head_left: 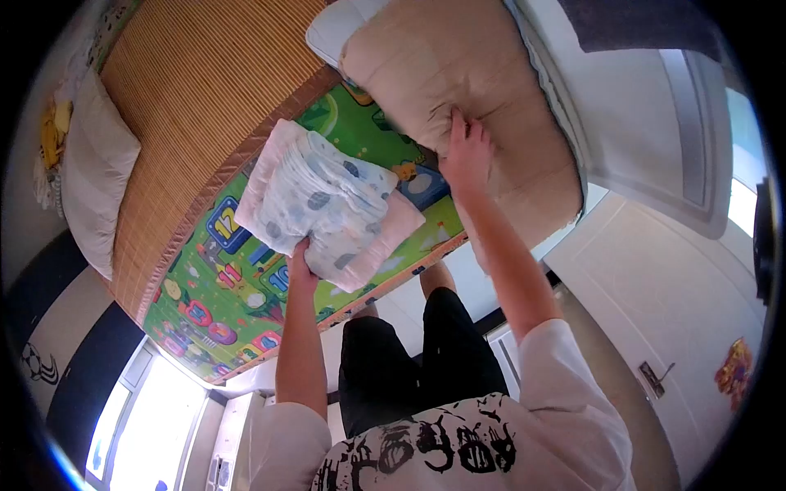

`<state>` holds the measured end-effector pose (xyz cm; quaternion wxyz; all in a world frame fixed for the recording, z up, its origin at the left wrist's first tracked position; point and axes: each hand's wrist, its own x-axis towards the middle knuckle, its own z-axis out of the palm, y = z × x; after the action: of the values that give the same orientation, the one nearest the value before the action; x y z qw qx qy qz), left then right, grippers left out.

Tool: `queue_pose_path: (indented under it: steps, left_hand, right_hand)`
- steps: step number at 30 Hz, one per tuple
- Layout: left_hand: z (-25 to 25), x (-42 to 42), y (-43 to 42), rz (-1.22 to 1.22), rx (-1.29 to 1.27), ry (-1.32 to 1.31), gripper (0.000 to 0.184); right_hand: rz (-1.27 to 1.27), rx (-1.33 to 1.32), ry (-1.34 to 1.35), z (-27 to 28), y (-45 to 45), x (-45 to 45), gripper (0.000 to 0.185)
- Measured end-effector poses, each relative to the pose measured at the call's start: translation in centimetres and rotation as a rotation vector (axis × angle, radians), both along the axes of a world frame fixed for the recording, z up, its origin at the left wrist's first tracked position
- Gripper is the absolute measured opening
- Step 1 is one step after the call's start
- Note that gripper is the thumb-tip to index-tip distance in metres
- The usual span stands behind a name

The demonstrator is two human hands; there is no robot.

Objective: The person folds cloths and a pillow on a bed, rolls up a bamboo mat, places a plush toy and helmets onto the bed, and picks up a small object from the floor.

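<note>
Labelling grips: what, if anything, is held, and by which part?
Left hand: patterned cloth, by its near-left edge. Right hand: beige bedding, seemingly pinched by its upper surface.

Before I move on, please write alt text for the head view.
A person's left hand holds folded pale bedding on a green printed mat; the right hand touches a beige quilt. A brown slatted mat lies beyond.

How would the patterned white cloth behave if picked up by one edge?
Probably floppy: the patterned white cloth looks soft and wrinkled. Its loose folds might open, since no tie shows around them.
</note>
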<state>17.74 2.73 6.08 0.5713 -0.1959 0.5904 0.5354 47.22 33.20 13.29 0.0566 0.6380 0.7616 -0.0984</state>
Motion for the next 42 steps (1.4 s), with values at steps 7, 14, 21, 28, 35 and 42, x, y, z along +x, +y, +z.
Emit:
queue_pose_path:
  steps: [7,14,21,28,35,42]
  left_hand:
    - [-0.5,-0.3,-0.7,-0.07,0.032,0.028,0.056]
    - [0.6,0.3,0.4,-0.004,0.026,0.062,0.058]
    - [1.6,0.6,0.7,0.005,0.073,0.068,0.057]
    - [0.1,0.3,0.0,-0.032,0.006,0.06,0.06]
    - [1.4,0.5,0.7,0.01,0.007,0.042,0.055]
    - [1.3,0.3,0.4,-0.002,0.002,0.026,0.055]
  right_hand:
    - [0.07,-0.072,0.233,12.4,9.1,6.6,0.051]
    - [0.071,-0.16,0.648,20.7,24.2,17.1,0.048]
    - [-0.069,0.31,0.292,16.3,23.1,18.7,0.065]
    - [-0.027,0.399,0.065,18.6,18.5,13.8,0.083]
    - [-0.071,0.42,0.112,23.9,14.8,9.7,0.064]
    - [0.084,0.531,0.33,27.4,16.5,7.6,0.055]
